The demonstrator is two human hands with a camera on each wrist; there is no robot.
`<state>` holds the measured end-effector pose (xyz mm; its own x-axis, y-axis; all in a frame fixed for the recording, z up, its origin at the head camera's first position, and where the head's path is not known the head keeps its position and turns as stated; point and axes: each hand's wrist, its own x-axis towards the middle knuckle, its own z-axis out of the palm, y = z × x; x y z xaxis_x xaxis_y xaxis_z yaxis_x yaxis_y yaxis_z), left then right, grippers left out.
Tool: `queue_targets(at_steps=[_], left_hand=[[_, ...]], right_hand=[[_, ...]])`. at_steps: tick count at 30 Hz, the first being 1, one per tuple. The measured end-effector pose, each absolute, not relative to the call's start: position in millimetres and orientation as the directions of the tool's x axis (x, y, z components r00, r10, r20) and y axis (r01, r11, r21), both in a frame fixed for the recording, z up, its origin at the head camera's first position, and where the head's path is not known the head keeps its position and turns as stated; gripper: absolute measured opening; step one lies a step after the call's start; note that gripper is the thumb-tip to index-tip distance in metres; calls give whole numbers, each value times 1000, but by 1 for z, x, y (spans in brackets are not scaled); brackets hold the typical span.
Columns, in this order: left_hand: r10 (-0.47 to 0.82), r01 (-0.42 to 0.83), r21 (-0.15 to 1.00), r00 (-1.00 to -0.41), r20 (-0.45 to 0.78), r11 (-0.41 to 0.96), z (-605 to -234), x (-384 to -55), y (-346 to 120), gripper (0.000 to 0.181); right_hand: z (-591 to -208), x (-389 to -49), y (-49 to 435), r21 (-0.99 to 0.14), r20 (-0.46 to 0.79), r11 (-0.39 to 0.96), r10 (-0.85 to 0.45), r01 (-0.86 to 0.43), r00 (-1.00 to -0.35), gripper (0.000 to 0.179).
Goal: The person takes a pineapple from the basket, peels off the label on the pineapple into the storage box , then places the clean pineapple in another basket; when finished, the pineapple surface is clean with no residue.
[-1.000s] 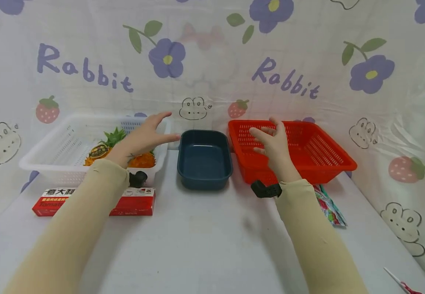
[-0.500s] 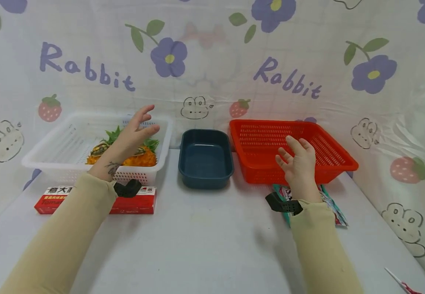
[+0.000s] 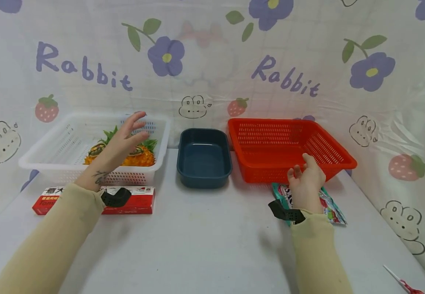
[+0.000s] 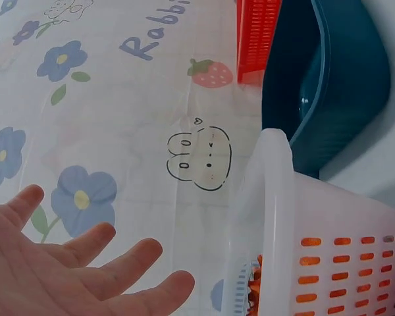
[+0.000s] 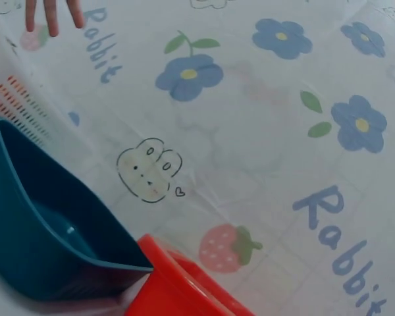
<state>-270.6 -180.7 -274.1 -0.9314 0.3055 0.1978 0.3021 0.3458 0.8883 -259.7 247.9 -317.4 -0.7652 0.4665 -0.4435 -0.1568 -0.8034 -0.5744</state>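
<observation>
My left hand (image 3: 118, 147) is raised over the front of the white basket (image 3: 43, 161), its fingers spread and holding nothing. Behind and below it in the basket lie orange pineapple-like things (image 3: 144, 158) with green leafy tops, partly covered by the hand and wrist. The left wrist view shows the same hand (image 4: 99, 270) with loosely extended fingers beside the basket's rim. On the right, my right hand (image 3: 306, 179) hangs over shiny colourful packets (image 3: 331, 208), in front of the red basket (image 3: 267, 173). Its fingers are relaxed, with nothing between them.
Between the two baskets stands a dark blue bin (image 3: 205, 179). A red and white box (image 3: 135, 204) lies before the white basket, partly behind the left forearm. Scissors (image 3: 403, 281) lie at the front right. A printed cloth (image 3: 212, 61) hangs behind everything.
Both hands have drawn apart: the left moved leftward from beside the blue bin, and the right moved right and down from over the red basket to the packets. The containers stay put.
</observation>
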Motion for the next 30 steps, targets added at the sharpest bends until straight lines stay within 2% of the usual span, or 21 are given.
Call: queue_targets(at_steps=[5,10,16,22,30], left_hand=[[313,317,855,-930,194,411,-275,-269,-188,69],[321,332,754,-932,168,568,-275,-270,-194,73],[303,320,629,-943,138,709,-274,-281,-197,79],[277,287,418,-957,85,862,-275,-299,-196,90],[233,224,256,-972,-4,940,-274,-312,-199,94]], right_hand=[[-323,-264,247,-554,-511,-818,483,-157,-711,61],[-329,-271,247,-542,-570,-832,469,-122,-675,64],[-332,-278,252,-477,-592,-871,416,-116,-691,60],[-334,-280,261,-431,-620,-897,376,-101,-688,54],[-337,-283,258,-434,-617,-895,379,-103,-690,48]])
